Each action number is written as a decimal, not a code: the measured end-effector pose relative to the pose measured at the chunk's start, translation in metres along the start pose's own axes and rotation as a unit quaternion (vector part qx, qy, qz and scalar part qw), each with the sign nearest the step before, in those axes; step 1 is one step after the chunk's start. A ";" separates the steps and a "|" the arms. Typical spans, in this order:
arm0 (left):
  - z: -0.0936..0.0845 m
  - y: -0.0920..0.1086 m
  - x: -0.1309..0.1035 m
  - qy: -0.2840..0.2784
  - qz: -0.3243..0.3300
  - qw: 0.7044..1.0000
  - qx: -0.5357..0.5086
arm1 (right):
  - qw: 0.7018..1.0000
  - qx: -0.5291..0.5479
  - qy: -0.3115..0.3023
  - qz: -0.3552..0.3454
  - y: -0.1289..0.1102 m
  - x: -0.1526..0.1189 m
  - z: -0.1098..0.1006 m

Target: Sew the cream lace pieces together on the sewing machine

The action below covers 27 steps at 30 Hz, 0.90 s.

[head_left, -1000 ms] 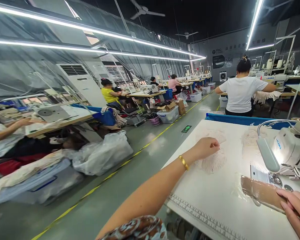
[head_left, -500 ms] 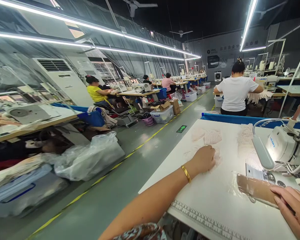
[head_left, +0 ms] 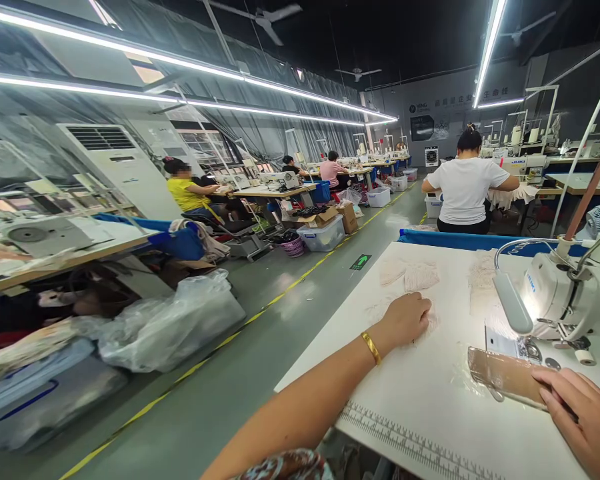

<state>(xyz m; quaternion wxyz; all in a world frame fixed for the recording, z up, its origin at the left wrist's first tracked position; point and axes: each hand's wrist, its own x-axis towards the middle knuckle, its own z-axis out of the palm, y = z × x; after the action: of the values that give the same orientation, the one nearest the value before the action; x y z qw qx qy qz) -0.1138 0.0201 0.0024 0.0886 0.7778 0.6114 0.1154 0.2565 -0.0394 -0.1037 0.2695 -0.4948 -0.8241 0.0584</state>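
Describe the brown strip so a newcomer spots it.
Find the white tabletop with the sewing machine on its right. On the near side of the machine's metal plate lies a brown strip, touching the right hand. Unlike the pale fabric pieces beyond, it is brown, with clear plastic at its left end.

Through my remote feed I saw strip lights (head_left: 130,49) under a dark ceiling (head_left: 405,33), grey curtains (head_left: 260,63) down the left, perhaps a window (head_left: 197,140) there, and a yellow line (head_left: 220,344) along the grey floor (head_left: 220,393).
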 end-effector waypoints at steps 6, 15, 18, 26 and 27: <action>-0.034 -0.015 0.006 0.088 -0.065 0.977 -0.183 | 0.998 -0.011 0.007 -0.060 0.018 0.002 0.001; -0.080 0.059 -0.040 -0.035 -0.017 0.799 -0.600 | 0.987 0.152 0.018 -0.045 -0.066 0.010 -0.028; -0.065 0.099 -0.056 -0.152 -0.012 0.686 -0.711 | 0.958 0.277 -0.018 0.067 -0.106 0.021 -0.044; -0.008 0.112 -0.052 -0.154 -0.098 0.680 -0.710 | 0.810 0.507 -0.237 0.172 -0.100 0.033 -0.066; -0.001 0.111 -0.050 -0.145 -0.097 0.713 -0.679 | 0.826 0.475 -0.251 0.168 -0.090 0.029 -0.069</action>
<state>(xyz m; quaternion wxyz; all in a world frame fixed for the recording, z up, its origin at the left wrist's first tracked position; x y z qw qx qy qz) -0.0226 -0.0551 0.0304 0.6908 0.4522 0.4206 0.3761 0.2100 -0.0719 -0.0012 0.2415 -0.4049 -0.6374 0.6095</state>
